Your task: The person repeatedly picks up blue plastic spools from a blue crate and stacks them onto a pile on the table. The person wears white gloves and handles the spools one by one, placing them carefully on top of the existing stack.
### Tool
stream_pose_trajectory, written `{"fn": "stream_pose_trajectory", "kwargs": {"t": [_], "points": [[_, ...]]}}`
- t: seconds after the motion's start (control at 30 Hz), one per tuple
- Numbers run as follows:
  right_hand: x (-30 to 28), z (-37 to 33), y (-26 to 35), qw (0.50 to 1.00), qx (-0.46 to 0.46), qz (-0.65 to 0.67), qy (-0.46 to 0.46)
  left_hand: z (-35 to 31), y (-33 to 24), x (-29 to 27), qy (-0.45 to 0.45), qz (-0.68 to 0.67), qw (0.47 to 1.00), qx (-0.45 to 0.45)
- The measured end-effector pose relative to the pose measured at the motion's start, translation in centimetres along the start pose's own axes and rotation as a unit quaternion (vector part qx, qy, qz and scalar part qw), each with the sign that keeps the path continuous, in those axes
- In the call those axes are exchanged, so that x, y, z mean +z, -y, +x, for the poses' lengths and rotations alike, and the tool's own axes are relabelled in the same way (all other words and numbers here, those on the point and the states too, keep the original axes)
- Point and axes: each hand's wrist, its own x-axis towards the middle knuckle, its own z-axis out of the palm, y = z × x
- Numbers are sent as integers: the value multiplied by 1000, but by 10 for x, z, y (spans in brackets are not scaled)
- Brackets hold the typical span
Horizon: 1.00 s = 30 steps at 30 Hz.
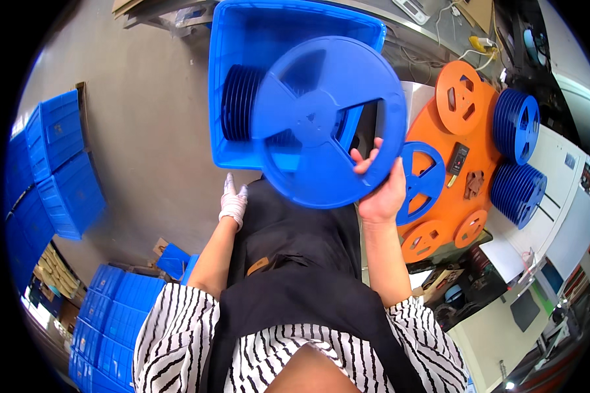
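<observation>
A large blue plastic reel (321,108) is held up in front of me, its flat face with three cut-outs turned toward me. My bare right hand (383,190) grips its lower right rim, fingers reaching through one cut-out and the thumb side outside the edge. Behind the reel stands a deep blue bin (233,49), partly covered by it. Several blue reels (239,105) are stacked on edge inside the bin's left part. My left hand (233,203), in a white glove, is below the bin's near left corner with fingers apart, holding nothing.
An orange round table (432,121) at right carries orange reels (457,97), a blue reel (416,183) and a small black device (458,159). Stacked blue reels (516,124) stand at its far side. Blue crates (72,190) are piled at left, more crates (115,321) at lower left.
</observation>
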Motion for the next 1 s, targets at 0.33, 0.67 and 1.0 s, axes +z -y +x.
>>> {"fn": "stream_pose_trajectory", "kwargs": {"t": [0.33,0.67,1.0], "points": [[-24,41,-15,984,106,141,-20,60,37,27,-18,-98,995,-3],[-16,99,-49,991,88,87,-50,174,-48,-4,-177,-15,971,158],[61,132,-85,992,-55,-102,49,244,-133,19,-337,-52,938,-63]]}}
